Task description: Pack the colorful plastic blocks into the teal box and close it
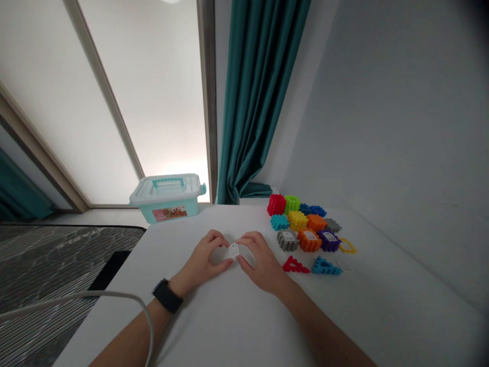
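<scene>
Both hands meet over the white surface [237, 316]. The left hand [202, 262] and right hand [262, 262] pinch a small white piece [233, 250] between their fingers, near the coloured blocks [305, 227].

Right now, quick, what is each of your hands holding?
Left hand: closed, pinching the small white gridded plastic piece by its left edge.
Right hand: closed, pinching the same piece from the right.

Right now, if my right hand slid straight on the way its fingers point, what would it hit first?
Probably your left hand, just past the small white piece both hands pinch.
</scene>
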`<state>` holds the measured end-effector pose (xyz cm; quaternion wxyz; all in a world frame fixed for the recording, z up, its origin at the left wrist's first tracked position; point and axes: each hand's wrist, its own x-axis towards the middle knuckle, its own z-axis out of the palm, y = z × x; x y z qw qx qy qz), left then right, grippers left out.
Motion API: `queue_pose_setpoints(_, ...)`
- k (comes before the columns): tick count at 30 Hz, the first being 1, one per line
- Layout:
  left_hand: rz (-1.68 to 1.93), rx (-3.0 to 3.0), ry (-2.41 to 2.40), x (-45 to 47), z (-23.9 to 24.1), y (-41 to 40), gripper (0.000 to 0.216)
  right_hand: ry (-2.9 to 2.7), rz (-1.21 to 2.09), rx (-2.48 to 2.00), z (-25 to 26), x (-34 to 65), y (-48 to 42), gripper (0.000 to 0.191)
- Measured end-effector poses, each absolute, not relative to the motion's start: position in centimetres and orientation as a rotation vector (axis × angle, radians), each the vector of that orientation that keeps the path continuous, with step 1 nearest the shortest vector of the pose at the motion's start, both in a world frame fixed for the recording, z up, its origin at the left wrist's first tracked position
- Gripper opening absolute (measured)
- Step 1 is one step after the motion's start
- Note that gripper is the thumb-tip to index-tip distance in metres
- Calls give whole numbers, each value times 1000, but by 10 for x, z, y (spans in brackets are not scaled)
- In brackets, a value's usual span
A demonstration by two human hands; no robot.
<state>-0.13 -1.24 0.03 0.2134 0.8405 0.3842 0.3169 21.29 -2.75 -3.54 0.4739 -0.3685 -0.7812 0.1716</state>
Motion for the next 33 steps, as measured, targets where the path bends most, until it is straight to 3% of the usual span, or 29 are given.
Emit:
queue_pose_setpoints(3, 884, 2599, 1142, -5, 0, -12, 27, -1957, 467, -924, -37, 214, -26, 40)
queue_pose_setpoints(12, 865, 2896, 1143, -6, 3, -15, 24, -2010, 397, -896, -42, 215, -24, 42)
queue_pose_setpoints(26, 925, 2914, 1087, 0, 0, -17, 24, -2020, 375, -894, -37, 219, -27, 35)
queue_pose_setpoints(33, 843, 2824, 1122, 8, 3, -21, 36, -2051, 239, -953, -29, 229, -33, 33)
